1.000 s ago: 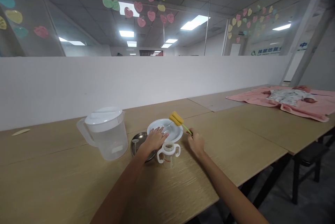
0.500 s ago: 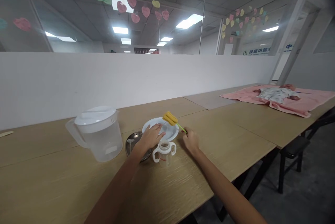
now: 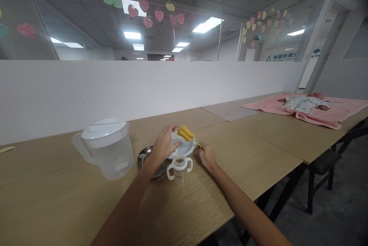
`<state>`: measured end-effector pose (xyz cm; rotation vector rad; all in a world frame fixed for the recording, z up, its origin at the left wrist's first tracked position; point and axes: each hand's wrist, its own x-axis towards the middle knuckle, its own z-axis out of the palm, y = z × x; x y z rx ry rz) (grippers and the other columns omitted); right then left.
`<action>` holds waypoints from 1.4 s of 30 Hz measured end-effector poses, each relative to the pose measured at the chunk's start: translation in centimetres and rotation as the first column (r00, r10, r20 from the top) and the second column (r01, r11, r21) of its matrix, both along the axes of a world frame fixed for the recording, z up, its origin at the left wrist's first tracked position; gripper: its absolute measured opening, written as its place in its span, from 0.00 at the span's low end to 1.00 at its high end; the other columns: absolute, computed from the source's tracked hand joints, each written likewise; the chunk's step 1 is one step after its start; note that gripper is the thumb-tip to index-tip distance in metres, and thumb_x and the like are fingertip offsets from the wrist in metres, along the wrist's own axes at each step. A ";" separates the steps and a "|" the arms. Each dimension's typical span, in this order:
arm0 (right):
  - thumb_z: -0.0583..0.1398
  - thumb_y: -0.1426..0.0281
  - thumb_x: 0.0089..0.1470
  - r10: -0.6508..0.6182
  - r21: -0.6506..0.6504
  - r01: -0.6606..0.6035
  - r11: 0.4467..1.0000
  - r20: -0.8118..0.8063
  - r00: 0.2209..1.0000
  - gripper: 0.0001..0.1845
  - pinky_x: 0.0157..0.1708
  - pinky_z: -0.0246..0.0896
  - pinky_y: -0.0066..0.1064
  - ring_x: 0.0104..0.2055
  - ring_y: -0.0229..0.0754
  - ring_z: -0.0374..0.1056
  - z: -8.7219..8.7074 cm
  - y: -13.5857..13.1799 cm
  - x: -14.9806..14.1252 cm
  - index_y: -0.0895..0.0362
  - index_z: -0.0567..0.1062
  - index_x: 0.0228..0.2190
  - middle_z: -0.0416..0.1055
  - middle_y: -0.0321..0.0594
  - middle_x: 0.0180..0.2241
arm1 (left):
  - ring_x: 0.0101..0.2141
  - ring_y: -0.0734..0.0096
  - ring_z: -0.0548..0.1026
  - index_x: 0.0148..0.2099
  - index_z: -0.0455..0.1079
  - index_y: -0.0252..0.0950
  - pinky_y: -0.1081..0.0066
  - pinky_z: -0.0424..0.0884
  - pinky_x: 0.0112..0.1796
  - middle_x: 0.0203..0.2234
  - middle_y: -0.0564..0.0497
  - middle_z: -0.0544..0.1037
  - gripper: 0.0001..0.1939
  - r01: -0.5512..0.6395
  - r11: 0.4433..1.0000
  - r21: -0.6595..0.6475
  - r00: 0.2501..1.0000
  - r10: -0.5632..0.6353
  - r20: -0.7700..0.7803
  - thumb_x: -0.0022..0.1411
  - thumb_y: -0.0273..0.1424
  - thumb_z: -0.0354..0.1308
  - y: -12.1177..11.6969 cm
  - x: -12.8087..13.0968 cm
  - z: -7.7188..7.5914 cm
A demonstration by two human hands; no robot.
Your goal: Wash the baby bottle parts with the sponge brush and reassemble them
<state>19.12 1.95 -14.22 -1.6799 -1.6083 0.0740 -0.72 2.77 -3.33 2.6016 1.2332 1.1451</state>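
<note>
Over the left side of the white bowl (image 3: 188, 150), the left hand (image 3: 164, 143) has turned from lying flat with fingers spread to a curved shape, thumb apart; whether it holds something clear, I cannot tell. At the bowl's right, the right hand (image 3: 208, 156) still grips the sponge brush (image 3: 186, 133) by its green handle, the yellow head above the bowl. In front of the bowl stands the two-handled bottle (image 3: 180, 172); left of it, the metal dish (image 3: 161, 171) and, farther out, the lidded jug (image 3: 110, 156).
</note>
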 end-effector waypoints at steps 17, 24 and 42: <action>0.47 0.76 0.51 -0.054 0.128 0.034 0.991 0.158 0.986 0.18 0.29 0.48 0.26 0.30 0.38 0.65 -0.4 -0.5 0.4 0.58 0.75 0.35 0.74 0.41 0.32 | 0.40 0.67 0.72 0.53 0.62 0.39 0.68 0.71 0.41 0.48 0.46 0.67 0.19 0.065 0.992 -0.106 0.996 -0.059 0.064 0.62 0.40 0.50 -1.9 -0.4 2.4; 0.47 0.72 0.52 0.025 0.064 -0.022 0.998 -0.043 0.999 0.18 0.34 0.56 0.27 0.34 0.42 0.68 2.1 -2.8 -0.6 0.58 0.76 0.34 0.75 0.43 0.33 | 0.45 0.62 0.71 0.53 0.62 0.40 0.64 0.68 0.45 0.49 0.47 0.66 0.18 -0.200 0.977 -0.078 0.971 0.188 -0.146 0.61 0.35 0.51 -0.6 -3.6 2.8; 0.59 0.70 0.45 0.511 0.085 -0.559 0.825 0.309 0.802 0.30 0.29 0.72 0.34 0.39 0.50 0.74 -3.1 -16.5 -10.3 0.44 0.66 0.52 0.54 0.42 0.61 | 0.51 0.61 0.68 0.55 0.62 0.39 0.65 0.64 0.50 0.51 0.48 0.69 0.21 -0.183 0.969 -0.165 0.979 0.164 -0.122 0.60 0.38 0.52 -0.5 -5.8 4.0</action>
